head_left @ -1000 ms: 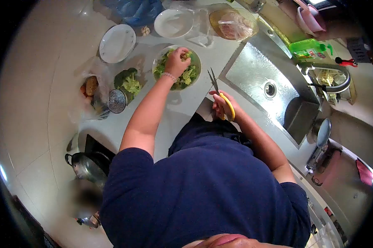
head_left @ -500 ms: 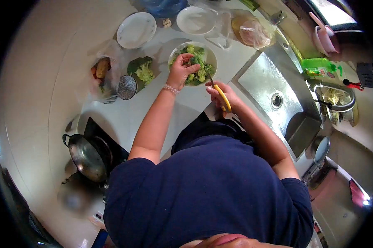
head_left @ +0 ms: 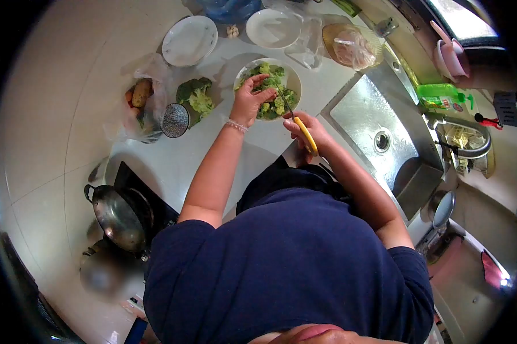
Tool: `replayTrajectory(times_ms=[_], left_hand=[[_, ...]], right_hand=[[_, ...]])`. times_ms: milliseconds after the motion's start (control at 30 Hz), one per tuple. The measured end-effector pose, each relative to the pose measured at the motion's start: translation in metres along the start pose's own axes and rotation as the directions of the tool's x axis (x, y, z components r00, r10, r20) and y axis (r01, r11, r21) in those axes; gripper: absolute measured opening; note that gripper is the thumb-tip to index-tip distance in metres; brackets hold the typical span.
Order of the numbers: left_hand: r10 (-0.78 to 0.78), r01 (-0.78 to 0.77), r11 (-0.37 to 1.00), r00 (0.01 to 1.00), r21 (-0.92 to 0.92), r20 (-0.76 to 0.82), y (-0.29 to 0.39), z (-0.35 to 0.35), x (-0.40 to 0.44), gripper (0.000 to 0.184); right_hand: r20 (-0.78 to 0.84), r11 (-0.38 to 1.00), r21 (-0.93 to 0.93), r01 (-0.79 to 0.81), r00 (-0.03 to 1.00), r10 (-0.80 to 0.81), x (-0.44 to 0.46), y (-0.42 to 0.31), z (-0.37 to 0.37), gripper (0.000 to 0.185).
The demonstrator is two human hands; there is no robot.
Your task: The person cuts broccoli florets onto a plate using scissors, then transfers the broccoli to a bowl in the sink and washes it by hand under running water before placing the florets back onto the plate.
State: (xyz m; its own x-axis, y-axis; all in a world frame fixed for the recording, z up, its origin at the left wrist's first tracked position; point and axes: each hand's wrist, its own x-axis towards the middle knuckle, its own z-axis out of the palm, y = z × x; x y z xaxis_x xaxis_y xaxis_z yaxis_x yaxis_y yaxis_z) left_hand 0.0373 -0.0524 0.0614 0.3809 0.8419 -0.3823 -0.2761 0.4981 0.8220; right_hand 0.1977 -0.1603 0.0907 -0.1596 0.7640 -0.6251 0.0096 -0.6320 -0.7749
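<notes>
Plates [head_left: 189, 41] are resting beyond your bowl [head_left: 294, 77] in the head view, with garlic [head_left: 232, 31] lying between them. Broccoli [head_left: 201, 102] is lying beside a cup [head_left: 175, 120] on your left, and a clear bag [head_left: 153, 106] of vegetables is sitting just past it. Wrapped food [head_left: 353, 49] is standing on the far right, near the sink [head_left: 364, 106]. Bare counter [head_left: 166, 163] is opening left of your forearm; its right side is meeting the sink's rim, and a wok [head_left: 118, 218] is sitting lower left. Your left hand [head_left: 250, 103] is hovering over the bowl's left side, thumb and forefinger apart; you cannot tell whether they are pinching a floret. Your right hand [head_left: 309, 131] is clamping the scissors [head_left: 306, 135] by the yellow handles, blades reaching over the greens [head_left: 279, 107] toward your left fingertips.
</notes>
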Motion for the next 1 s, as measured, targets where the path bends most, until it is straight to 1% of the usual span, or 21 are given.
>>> replayTrajectory(times_ms=[67, 167, 233, 267, 367, 467, 567, 633, 733, 833, 933, 1000], left_hand=[[0.051, -0.050, 0.996, 0.999, 0.078, -0.012, -0.003, -0.002, 0.000, 0.032], [0.014, -0.015, 0.999, 0.999, -0.034, -0.047, 0.001, -0.006, 0.002, 0.032], [0.107, -0.106, 0.994, 0.991, 0.017, -0.082, -0.001, -0.006, 0.003, 0.033], [0.153, -0.149, 0.988, 0.983, 0.043, -0.098, -0.002, -0.005, 0.003, 0.033], [0.240, -0.212, 0.955, 0.963, 0.208, -0.120, -0.005, 0.001, 0.000, 0.033], [0.235, -0.180, 0.940, 0.957, 0.289, -0.169, -0.003, 0.004, -0.001, 0.032], [0.214, -0.129, 0.942, 0.943, 0.311, -0.254, -0.005, 0.001, 0.002, 0.032], [0.225, -0.124, 0.932, 0.934, 0.339, -0.277, -0.007, -0.002, 0.004, 0.032], [0.210, -0.085, 0.921, 0.930, 0.380, -0.303, -0.005, 0.001, 0.000, 0.030], [0.221, -0.060, 0.895, 0.921, 0.443, -0.322, -0.005, 0.004, 0.001, 0.029], [0.228, -0.059, 0.880, 0.923, 0.471, -0.310, -0.008, -0.002, 0.005, 0.028], [0.216, -0.067, 0.894, 0.931, 0.443, -0.295, -0.012, -0.007, 0.008, 0.028]], right_hand=[[0.006, 1.000, 0.011, 0.009, 1.000, -0.009, 0.001, 0.000, -0.001, 0.047], [0.026, 0.996, 0.089, -0.008, 1.000, 0.006, 0.003, 0.007, -0.006, 0.048], [0.054, 0.986, 0.156, -0.051, 0.998, 0.044, 0.004, 0.013, -0.010, 0.049], [0.041, 0.991, 0.130, -0.029, 0.999, 0.024, 0.004, 0.013, -0.010, 0.049], [0.009, 0.998, 0.059, 0.015, 1.000, -0.016, 0.001, 0.001, -0.003, 0.049], [-0.005, 1.000, -0.005, 0.006, 1.000, -0.006, 0.010, -0.002, -0.001, 0.050], [-0.017, 0.998, -0.064, -0.014, 1.000, 0.013, 0.020, -0.001, 0.003, 0.050], [-0.034, 0.997, -0.082, -0.010, 0.999, 0.007, 0.024, -0.003, 0.008, 0.049], [-0.041, 0.997, -0.076, -0.033, 0.999, 0.030, 0.029, -0.004, 0.013, 0.045], [-0.036, 0.991, 0.066, -0.118, 0.992, 0.121, 0.032, -0.008, 0.017, 0.041], [-0.071, 0.998, -0.013, -0.057, 0.996, 0.056, 0.043, 0.003, 0.015, 0.040], [-0.052, 0.998, 0.004, -0.065, 0.996, 0.065, 0.042, 0.006, 0.015, 0.039]])
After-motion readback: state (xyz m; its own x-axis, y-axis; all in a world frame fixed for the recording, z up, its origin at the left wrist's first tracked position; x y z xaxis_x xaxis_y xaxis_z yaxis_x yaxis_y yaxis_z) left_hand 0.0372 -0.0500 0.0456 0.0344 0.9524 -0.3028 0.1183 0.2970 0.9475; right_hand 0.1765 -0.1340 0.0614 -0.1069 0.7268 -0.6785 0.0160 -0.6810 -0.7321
